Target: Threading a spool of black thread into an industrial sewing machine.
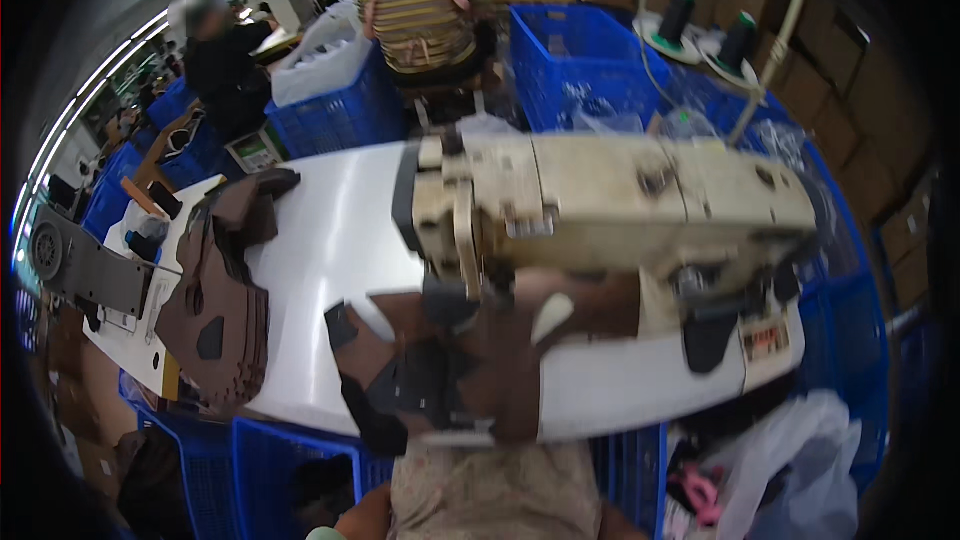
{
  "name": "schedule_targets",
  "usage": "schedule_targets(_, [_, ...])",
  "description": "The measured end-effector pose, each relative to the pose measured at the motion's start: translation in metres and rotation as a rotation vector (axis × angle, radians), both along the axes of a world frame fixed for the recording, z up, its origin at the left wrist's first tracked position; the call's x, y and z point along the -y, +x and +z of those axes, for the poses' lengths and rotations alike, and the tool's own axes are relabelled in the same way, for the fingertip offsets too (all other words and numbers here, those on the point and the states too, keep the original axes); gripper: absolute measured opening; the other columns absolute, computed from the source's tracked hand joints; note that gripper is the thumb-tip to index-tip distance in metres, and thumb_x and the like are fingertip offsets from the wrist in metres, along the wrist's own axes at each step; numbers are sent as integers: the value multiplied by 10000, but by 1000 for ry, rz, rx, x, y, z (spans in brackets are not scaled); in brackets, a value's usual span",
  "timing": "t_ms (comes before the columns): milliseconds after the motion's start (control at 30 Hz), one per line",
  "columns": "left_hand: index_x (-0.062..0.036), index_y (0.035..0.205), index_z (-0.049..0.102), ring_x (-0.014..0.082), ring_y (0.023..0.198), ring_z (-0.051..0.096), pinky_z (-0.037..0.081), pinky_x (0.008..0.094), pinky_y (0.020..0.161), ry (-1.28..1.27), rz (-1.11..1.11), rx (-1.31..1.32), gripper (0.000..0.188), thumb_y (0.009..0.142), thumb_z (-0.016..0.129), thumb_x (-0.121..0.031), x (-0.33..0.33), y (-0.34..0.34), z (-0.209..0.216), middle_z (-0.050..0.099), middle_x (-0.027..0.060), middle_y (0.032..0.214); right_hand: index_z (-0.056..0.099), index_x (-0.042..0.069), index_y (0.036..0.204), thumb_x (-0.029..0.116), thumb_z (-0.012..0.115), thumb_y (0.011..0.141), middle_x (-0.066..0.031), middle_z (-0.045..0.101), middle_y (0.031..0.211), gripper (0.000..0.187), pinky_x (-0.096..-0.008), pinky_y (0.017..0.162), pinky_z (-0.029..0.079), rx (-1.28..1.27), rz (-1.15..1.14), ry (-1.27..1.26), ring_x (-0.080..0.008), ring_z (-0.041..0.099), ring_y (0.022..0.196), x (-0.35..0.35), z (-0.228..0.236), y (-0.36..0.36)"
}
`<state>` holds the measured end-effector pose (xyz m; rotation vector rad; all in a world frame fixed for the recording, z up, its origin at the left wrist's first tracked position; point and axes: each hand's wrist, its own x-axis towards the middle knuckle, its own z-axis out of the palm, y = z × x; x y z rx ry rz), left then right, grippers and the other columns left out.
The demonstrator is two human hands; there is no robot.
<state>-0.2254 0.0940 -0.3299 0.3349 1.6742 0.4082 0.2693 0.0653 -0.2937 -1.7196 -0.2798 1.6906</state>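
Note:
Neither of my hands can be made out; only a bit of bare skin [368, 514] shows at the lower edge, left of my patterned apron [495, 492]. In front of me a brown and black sewn piece [500, 370] with pale oval openings lies on the white sewing table [335, 210]. Its far part reaches under the arm of a cream sewing machine [610, 180], and its left corner hangs over the near edge. The needle area is hidden. On the left a stack of brown cut pieces [225, 310] lies with several layers showing.
Blue crates [575, 60] stand around the table. A clear plastic bag [800, 455] and a pink item [700, 495] are at the lower right. Black thread cones [677, 15] stand behind the machine. A grey machine part [85, 265] is at far left. Other people [425, 15] sit beyond.

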Motion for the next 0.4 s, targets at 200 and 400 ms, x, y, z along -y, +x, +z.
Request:
schedule_targets(200, [-42, 957, 645, 182, 732, 629, 479, 303, 660, 89, -44, -30, 325, 904, 484, -320, 78, -33, 20, 671, 103, 902, 647, -4, 1041, 310, 470, 897, -149, 657, 1014, 389, -328, 867, 445, 374, -40, -104, -252, 608, 960, 121, 9, -4])
schedule_targets(400, [-49, 970, 627, 224, 890, 639, 491, 347, 717, 319, -340, 60, 419, 814, 594, -437, 90, -39, 118, 666, 79, 1020, 675, 79, 1023, 321, 580, 834, -168, 662, 977, 322, -311, 884, 425, 696, 355, 336, -268, 623, 928, 105, 116, -25])
